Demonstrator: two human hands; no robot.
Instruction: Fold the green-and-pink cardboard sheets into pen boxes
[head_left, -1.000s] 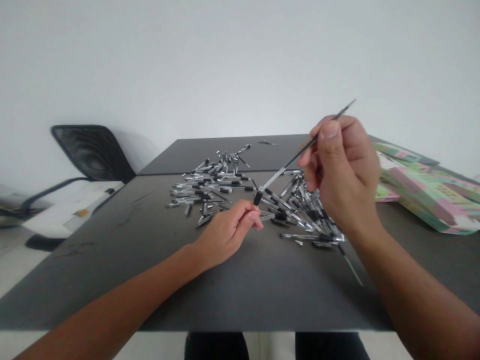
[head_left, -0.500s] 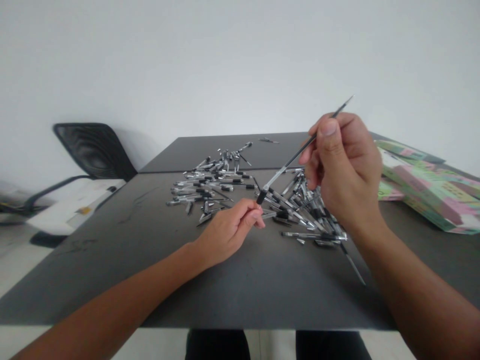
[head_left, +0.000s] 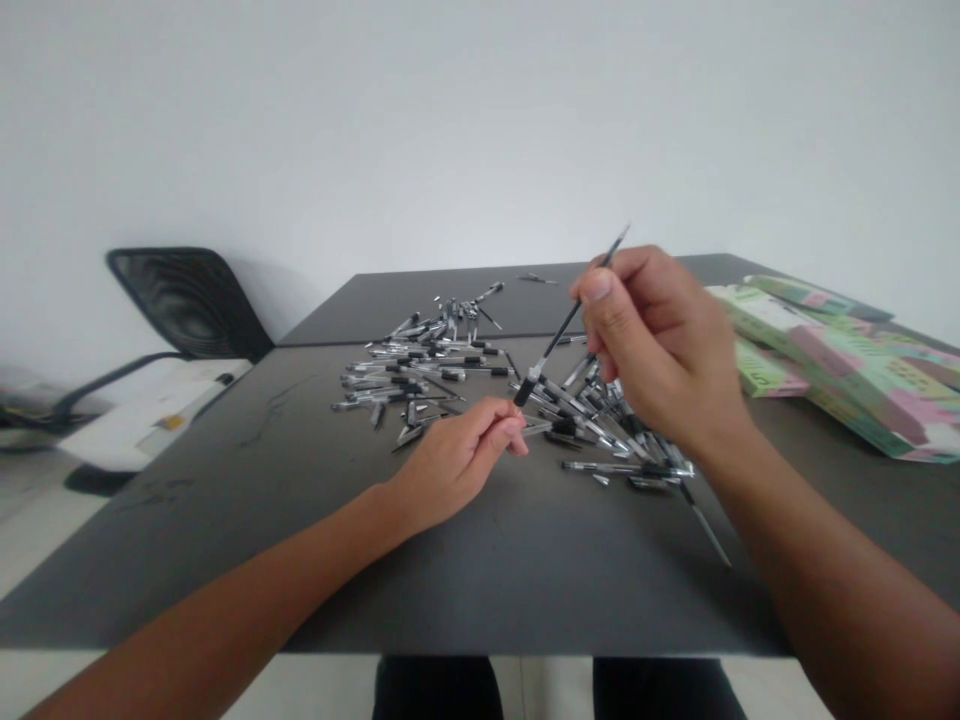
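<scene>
My right hand is raised over the dark table, pinching a thin black pen refill that slants down to the left. The refill's lower end is beside the fingertips of my left hand. My left hand rests on the table with its fingers curled and pinched; what they hold is hidden. Behind both hands lies a spread of several black and clear pens and pen parts, with a denser heap under my right hand.
Green and pink printed boxes are stacked at the table's right. A black chair stands at the left beyond the table. One loose pen part lies at the far edge. A bare white wall is behind.
My right hand has moved left and slightly down, tilting the refill more upright. Its lower end stays near my left fingertips. My left hand has not moved.
</scene>
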